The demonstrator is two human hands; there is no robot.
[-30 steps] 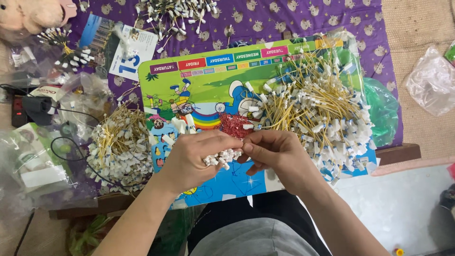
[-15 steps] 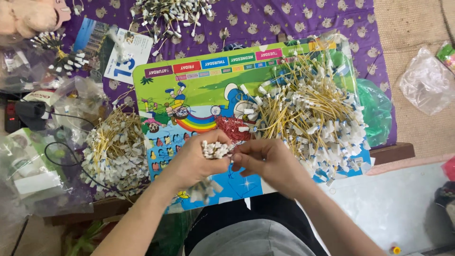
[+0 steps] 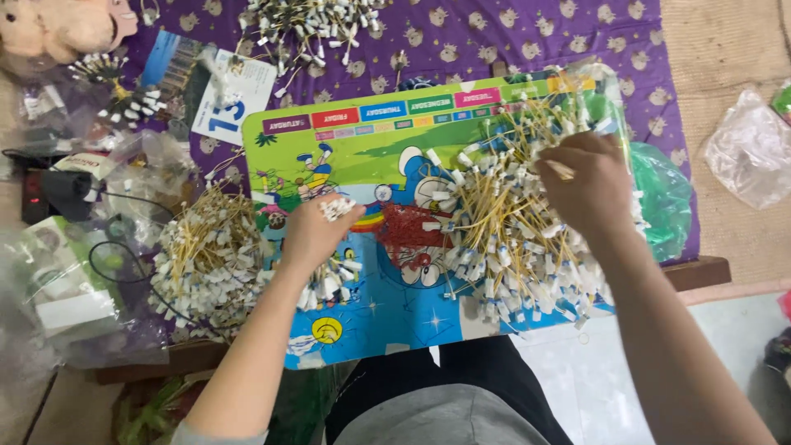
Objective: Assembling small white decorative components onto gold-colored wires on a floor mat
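The left hand [image 3: 311, 235] pinches a small bunch of white-tipped pieces [image 3: 336, 208]; the right hand [image 3: 581, 183], fingers curled, picks one yellow string [image 3: 561, 170] from the large loose heap [image 3: 511, 239]. A bundled pile [image 3: 210, 255] lies at left; judging by the heap, much remains unsorted.

A low wooden table [image 3: 696, 272] carries a purple cloth [image 3: 511, 41]; a cartoon board [image 3: 362, 156] overhangs its near edge.

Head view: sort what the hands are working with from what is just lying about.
In use: left hand holding small white-tagged bundle; right hand in loose yellow-wire pile; colourful cartoon board.
Lying about: crumpled clear plastic bag; black cable; green plastic bag.
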